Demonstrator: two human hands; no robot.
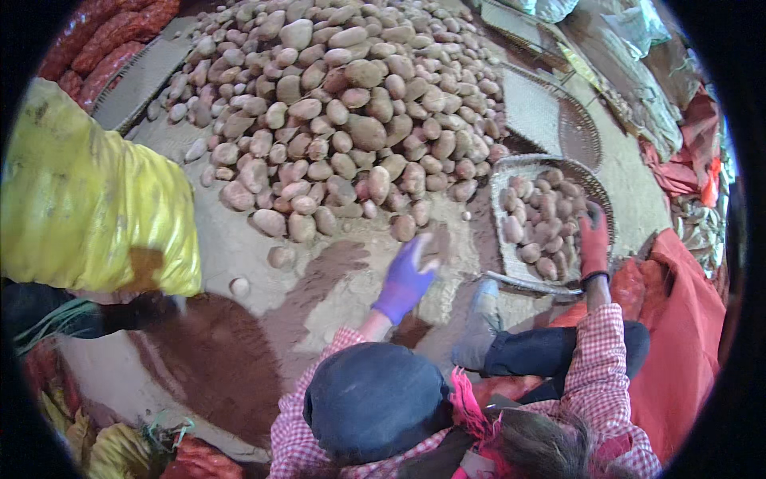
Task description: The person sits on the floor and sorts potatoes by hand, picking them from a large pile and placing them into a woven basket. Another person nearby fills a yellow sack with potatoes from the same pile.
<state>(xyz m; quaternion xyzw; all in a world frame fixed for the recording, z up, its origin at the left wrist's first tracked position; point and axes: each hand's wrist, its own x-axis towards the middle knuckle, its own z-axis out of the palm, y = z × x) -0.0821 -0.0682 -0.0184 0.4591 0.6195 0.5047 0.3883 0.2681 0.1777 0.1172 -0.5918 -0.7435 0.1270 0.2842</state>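
Note:
My left hand (407,280), in a purple glove, reaches over the dirt floor just in front of a large heap of potatoes (365,132). Its fingers are apart and nothing shows between them. The closest potato (403,228) lies just beyond the fingertips. To the right, my right hand (593,239), in a red glove, is at the right side of a shallow woven basket (513,262). Several potatoes (546,218) lie in this basket. The right fingertips are partly hidden, so whether they grip the rim or a potato is unclear.
A full yellow woven sack (102,191) stands at left. More flat baskets (529,108) lie beside the heap. Red sacking (682,335) covers the right side; red mesh sacks (114,42) fill the far left. My bent knee (377,401) and shoe (482,326) are in front.

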